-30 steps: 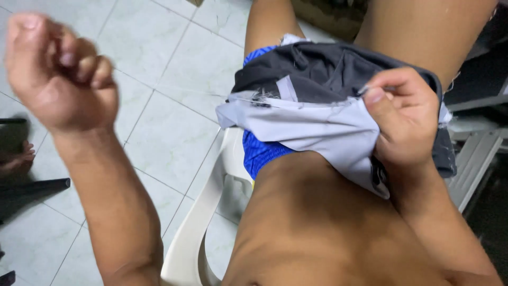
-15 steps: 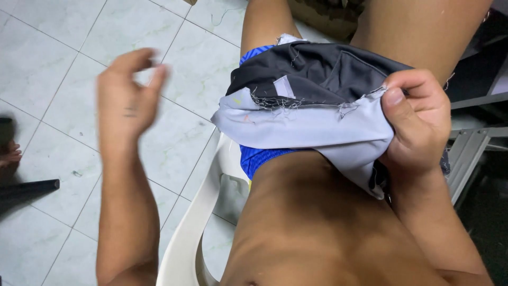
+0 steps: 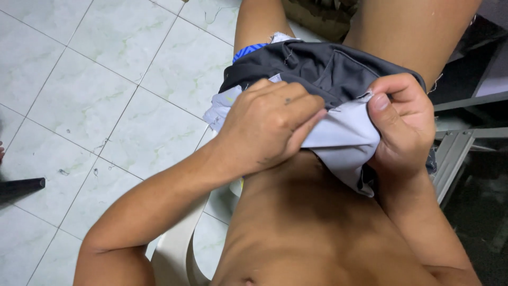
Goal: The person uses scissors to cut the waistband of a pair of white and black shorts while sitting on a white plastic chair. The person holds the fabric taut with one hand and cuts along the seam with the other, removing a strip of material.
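One piece of cloth across the lap, at centre frame: dark grey on the upper face, pale grey on the turned-up underside, with frayed threads along the edge. Two hands on it, both the wearer's own.

Left hand at about 9 o'clock from the cloth's middle, fingers curled nearly closed and pinching the pale edge, knuckles up. Right hand at 3 o'clock, thumb pressed flat on top, fingers wrapped under, closed tight on a bunched fold of the same pale edge. Hands close together, a short stretch of cloth between them.

One strip of blue shorts peeking out at 11 o'clock from the cloth. Two bare thighs running up toward 12 o'clock. One white plastic chair, its arm showing at 7 o'clock, below the left forearm. Pale tiled floor filling the whole 9 o'clock side. One dark flat object at the far left edge, kind unclear. Grey metal frame at 3 o'clock, beside the right wrist.
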